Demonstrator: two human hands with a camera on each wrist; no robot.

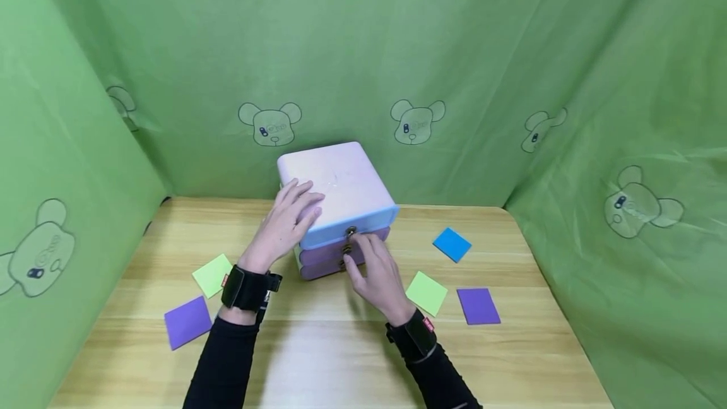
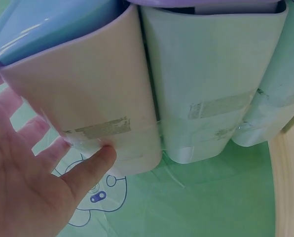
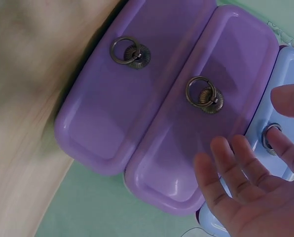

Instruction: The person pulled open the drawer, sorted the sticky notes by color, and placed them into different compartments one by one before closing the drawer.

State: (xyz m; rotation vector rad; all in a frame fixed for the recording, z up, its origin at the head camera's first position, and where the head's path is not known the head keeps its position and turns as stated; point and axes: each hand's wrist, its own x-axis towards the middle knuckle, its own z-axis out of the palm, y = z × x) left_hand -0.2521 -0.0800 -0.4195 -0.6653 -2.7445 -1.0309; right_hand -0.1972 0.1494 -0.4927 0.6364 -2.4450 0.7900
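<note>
A small chest of drawers (image 1: pixel 341 175) has a pale pink top, one light blue drawer and two purple drawers (image 3: pixel 201 113) below. My left hand (image 1: pixel 281 223) rests on its top near the left edge, fingers spread. In the left wrist view, one finger lies against the pinkish side wall (image 2: pixel 88 94). My right hand (image 1: pixel 377 273) is at the drawer fronts. Its index finger hooks into the metal ring pull (image 3: pixel 268 140) of the blue drawer (image 3: pixel 287 84); the thumb stands apart and the other fingers extend beside it.
Green (image 1: pixel 212 275) and purple (image 1: pixel 187 322) square cards lie left of my left forearm. Right of the chest lie a blue card (image 1: pixel 452 245), another green card (image 1: pixel 427 293) and another purple card (image 1: pixel 479 306). Green cloth (image 1: pixel 352 49) hangs around the wooden table (image 1: pixel 318 358).
</note>
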